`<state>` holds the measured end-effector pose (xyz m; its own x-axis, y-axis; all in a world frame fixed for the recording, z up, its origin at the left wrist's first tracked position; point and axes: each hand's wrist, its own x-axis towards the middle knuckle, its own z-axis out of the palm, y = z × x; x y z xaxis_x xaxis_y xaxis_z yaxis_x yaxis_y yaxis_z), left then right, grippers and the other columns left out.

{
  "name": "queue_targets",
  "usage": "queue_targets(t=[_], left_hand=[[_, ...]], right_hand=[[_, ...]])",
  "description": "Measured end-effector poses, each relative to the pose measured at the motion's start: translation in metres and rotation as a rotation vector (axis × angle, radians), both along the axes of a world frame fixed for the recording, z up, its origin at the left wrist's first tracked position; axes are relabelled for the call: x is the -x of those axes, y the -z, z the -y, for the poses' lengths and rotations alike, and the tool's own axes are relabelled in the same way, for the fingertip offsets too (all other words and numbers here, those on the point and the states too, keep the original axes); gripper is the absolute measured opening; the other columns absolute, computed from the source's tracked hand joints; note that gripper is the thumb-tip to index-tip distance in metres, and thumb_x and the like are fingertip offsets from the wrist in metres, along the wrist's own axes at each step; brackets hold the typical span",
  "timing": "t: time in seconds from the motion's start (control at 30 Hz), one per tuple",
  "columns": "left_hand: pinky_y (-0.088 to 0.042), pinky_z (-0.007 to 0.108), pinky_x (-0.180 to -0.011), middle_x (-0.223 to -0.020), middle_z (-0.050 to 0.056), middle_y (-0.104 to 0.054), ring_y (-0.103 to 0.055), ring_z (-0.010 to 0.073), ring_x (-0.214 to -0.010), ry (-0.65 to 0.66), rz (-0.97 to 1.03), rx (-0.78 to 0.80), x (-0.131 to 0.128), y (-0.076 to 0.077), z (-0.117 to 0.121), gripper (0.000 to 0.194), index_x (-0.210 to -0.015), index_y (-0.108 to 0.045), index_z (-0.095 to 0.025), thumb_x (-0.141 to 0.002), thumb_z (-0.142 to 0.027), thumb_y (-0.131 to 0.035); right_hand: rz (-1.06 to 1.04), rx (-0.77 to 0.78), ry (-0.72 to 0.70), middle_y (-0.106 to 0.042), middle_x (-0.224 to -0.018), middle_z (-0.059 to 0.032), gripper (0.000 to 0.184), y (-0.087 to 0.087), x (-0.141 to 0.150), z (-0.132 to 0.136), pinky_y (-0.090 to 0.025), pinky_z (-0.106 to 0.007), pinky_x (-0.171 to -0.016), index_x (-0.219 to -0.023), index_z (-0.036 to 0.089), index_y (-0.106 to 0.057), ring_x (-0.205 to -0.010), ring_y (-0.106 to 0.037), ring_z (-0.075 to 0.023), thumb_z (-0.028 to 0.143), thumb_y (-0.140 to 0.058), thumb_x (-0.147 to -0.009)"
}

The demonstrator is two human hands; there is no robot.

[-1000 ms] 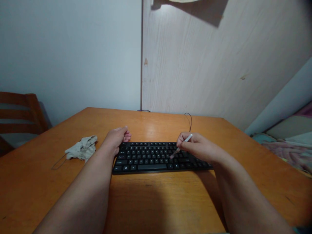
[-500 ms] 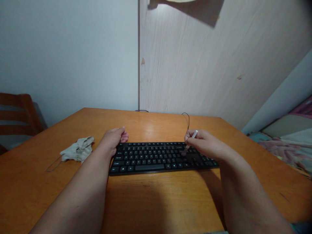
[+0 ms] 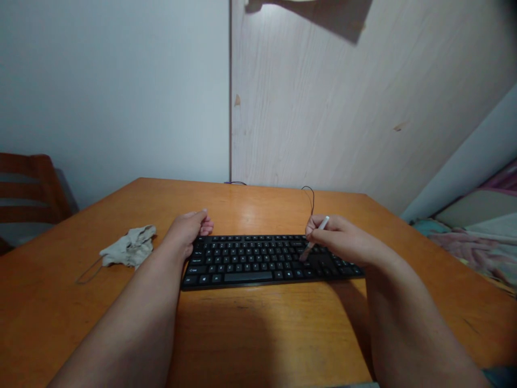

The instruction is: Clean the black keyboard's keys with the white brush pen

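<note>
A black keyboard [image 3: 250,261] lies flat on the wooden table [image 3: 226,334] in front of me. My right hand [image 3: 333,237] pinches a small brush [image 3: 323,223] with a white handle. The brush slants down to the left, and its brownish bristles touch the keys near the right end of the letter block. At the keyboard's left end rests my left hand [image 3: 189,231], its side against the upper left corner. Its fingers are curled in loosely beyond the back edge, with nothing visible in them. My right hand covers part of the number keys.
A crumpled pale cloth [image 3: 131,247] with a thin loop lies left of my left forearm. Behind the keyboard, a thin black cable [image 3: 312,199] runs to the table's back edge. A wooden chair [image 3: 30,188] stands at the far left, and bedding [image 3: 464,242] lies at the right.
The brush tip has moved slightly toward me and to the left over the keys. My left hand, the keyboard and the cloth stay in place.
</note>
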<state>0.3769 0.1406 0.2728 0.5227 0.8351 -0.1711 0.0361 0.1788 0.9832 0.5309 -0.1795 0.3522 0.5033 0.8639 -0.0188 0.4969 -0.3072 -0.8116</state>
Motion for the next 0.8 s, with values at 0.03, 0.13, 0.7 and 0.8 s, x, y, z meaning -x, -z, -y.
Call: queue_targets(t=[0.03,0.13,0.7,0.8], left_hand=[[-0.044,0.016,-0.045,-0.061,0.006,-0.067,-0.059,0.0092,-0.047,0.000,-0.001,0.000,0.000,0.000,0.000,0.027,-0.069,-0.062,-0.013,-0.094,-0.023,-0.060],[-0.044,0.016,-0.044,-0.062,0.007,-0.068,-0.059,0.0093,-0.047,-0.001,0.003,0.004,0.001,-0.001,0.002,0.027,-0.068,-0.062,-0.014,-0.093,-0.024,-0.061],[-0.042,0.019,-0.044,-0.058,0.005,-0.065,-0.058,0.0112,-0.046,0.022,0.049,0.017,-0.001,0.004,0.003,0.026,-0.069,-0.060,-0.016,-0.084,-0.034,-0.072],[-0.043,0.019,-0.045,-0.058,0.005,-0.065,-0.057,0.0108,-0.046,0.028,0.054,0.020,-0.001,0.004,0.003,0.027,-0.069,-0.060,-0.017,-0.083,-0.035,-0.073]], right_hand=[[0.003,-0.010,0.006,-0.070,-0.064,-0.0029,0.013,-0.001,0.001,0.000,-0.034,-0.029,-0.055,-0.072,0.023,-0.053,-0.062,-0.063,-0.0189,0.025,-0.055,-0.085],[-0.036,-0.053,0.023,-0.068,-0.063,-0.0022,0.013,-0.004,0.005,-0.001,-0.032,-0.029,-0.055,-0.073,0.023,-0.053,-0.062,-0.063,-0.0186,0.027,-0.056,-0.086],[-0.329,-0.368,-0.068,-0.056,-0.069,0.0018,0.030,0.028,0.095,-0.064,-0.035,-0.027,-0.058,-0.088,0.021,-0.061,-0.060,-0.046,-0.0131,0.050,-0.069,-0.090],[-0.308,-0.393,-0.103,-0.057,-0.071,0.0011,0.027,0.033,0.108,-0.074,-0.037,-0.027,-0.061,-0.089,0.021,-0.062,-0.064,-0.048,-0.0133,0.047,-0.067,-0.093]])
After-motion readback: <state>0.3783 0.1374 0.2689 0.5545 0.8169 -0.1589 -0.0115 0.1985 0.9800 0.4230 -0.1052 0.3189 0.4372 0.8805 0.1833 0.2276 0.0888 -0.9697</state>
